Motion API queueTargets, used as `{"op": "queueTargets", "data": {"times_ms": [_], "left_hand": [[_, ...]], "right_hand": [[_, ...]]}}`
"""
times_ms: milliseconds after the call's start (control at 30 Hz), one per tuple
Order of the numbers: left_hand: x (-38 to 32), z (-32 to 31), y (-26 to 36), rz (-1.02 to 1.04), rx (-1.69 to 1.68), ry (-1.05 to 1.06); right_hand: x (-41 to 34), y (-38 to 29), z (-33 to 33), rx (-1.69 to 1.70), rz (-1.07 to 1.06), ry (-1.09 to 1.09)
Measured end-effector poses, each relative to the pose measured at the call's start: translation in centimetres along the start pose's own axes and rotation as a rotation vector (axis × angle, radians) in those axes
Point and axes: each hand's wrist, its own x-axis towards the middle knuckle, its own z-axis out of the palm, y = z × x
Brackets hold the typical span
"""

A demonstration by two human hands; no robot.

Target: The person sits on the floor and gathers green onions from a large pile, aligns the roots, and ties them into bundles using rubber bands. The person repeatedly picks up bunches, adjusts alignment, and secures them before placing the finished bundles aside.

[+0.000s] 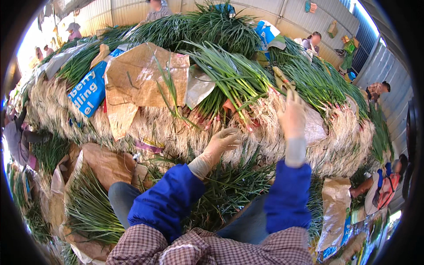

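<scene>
Both my hands wear thin pale gloves, with blue sleeves over the forearms. My left hand (223,143) is empty, its fingers apart and slightly curled, in front of the roots of the heaped green onions. My right hand (292,111) reaches up at the right of a loose bunch of green onions (243,82); its fingertips are by a crumpled brown strip (281,78), and whether they grip it is unclear. The bunch has long green leaves, reddish stem bases and pale stringy roots. A few single stalks (170,89) lie on a brown woven sack (145,76) to its left.
The long root-fringed heap (185,145) spans the view. A blue printed sack piece (89,89) lies at left. Loose green leaves (228,188) lie between my knees, and wrapped green onions (91,205) stand at lower left. Several people are around the heap, one at far right (389,188).
</scene>
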Motion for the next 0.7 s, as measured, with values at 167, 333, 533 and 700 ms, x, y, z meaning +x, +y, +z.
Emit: {"op": "queueTargets", "data": {"times_ms": [167,333,533,700], "left_hand": [[-3.1,-0.4,0.0,-0.038,0.027,-0.002],[-8.6,-1.4,1.3,-0.04,0.092,-0.081],[-12.6,-3.1,-2.6,0.007,-0.059,-0.015],[-15.6,-5.4,-5.6,-0.145,-0.584,-0.268]], "right_hand": [[-5.5,-8.0,-1.7,0.327,0.258,-0.691],[-5.6,-8.6,-1.3,0.954,0.604,-0.632],[-15.6,-13.7,-11.1,0.834,-0.347,-0.798],[-20.4,-13.6,-8.0,1.326,0.779,-0.711]]}}
